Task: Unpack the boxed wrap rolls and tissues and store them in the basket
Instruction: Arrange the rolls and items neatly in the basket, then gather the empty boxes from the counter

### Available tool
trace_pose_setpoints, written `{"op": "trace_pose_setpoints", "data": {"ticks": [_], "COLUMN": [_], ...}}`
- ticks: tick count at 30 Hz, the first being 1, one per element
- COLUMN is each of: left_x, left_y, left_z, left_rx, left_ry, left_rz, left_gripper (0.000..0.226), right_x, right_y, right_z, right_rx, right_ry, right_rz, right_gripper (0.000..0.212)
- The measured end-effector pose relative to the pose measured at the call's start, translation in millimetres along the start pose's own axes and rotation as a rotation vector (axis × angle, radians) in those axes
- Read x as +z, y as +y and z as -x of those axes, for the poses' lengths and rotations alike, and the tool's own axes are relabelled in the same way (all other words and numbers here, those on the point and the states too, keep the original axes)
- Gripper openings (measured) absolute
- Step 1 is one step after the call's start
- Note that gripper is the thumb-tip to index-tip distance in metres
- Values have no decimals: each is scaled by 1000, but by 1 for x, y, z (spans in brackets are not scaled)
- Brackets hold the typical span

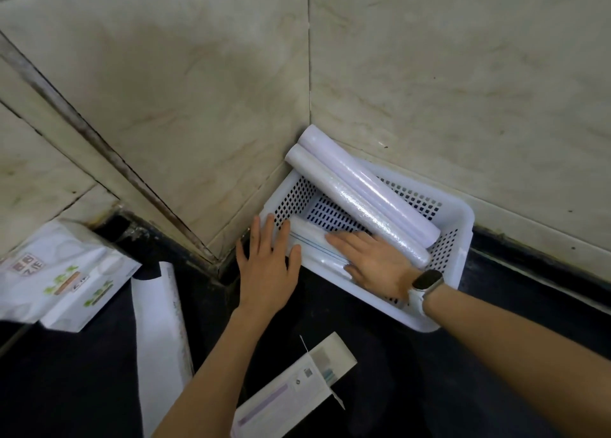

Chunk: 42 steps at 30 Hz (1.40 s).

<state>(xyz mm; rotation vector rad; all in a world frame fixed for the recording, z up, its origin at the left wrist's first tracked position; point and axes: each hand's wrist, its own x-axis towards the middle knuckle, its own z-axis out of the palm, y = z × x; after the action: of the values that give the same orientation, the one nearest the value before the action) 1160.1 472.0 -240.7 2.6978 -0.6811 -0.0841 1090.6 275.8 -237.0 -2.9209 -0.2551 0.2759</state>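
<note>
A white perforated basket sits in the corner of the dark counter against the tiled walls. Two long wrap rolls lie slanted in it, their far ends sticking out over its back left rim. A third wrap roll lies along the basket's near side. My right hand, with a watch on the wrist, rests flat on that roll, fingers spread. My left hand lies flat on the basket's near left corner, fingers apart. A tissue pack sits at the left.
Two opened white roll boxes lie on the dark counter: one long box left of my left arm, and another box with a lilac stripe between my forearms. Tiled walls close the corner behind the basket.
</note>
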Motion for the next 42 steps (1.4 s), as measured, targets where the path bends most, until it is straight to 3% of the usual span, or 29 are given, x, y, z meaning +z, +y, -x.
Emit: {"op": "trace_pose_setpoints", "data": {"ticks": [3,6,11,15,18,22,24,26,28,31,34,39,42], "left_x": [0,0,-2,-10,-25,-51,-58,-59,-57,-52,-45,-40,-44], "left_y": [0,-1,0,0,3,-3,-17,-36,-56,-81,-94,-99,-92], "left_z": [1,1,0,-2,4,35,61,92,120,150,168,182,201], "left_rx": [-1,-1,-10,-26,-28,-95,-213,-366,-513,-638,-652,-607,-527], "left_ry": [-11,-18,-65,-114,-57,133,177,136,26,-154,-209,-97,1], "left_rz": [-27,-42,-36,33,155,227,191,138,100,129,218,403,582], "left_gripper": [53,53,53,52,47,42,45,54,70,94,106,97,96], "right_x": [6,12,8,-10,-24,-40,-39,-27,-6,24,41,51,52], "right_y": [5,7,10,1,-12,-52,-79,-107,-128,-143,-152,-168,-176], "right_z": [-5,-12,-19,-12,-4,18,37,55,70,80,85,96,128], "right_rx": [-150,-113,-112,-121,-60,42,-5,-130,-233,-184,-67,77,193], "right_ry": [-105,-259,-331,-201,-83,369,477,303,-5,-269,-237,-76,25], "right_rz": [182,270,189,14,-95,-308,-371,-351,-294,-137,-32,-17,-64], "right_gripper": [51,50,52,48,44,34,34,46,67,85,83,63,62]}}
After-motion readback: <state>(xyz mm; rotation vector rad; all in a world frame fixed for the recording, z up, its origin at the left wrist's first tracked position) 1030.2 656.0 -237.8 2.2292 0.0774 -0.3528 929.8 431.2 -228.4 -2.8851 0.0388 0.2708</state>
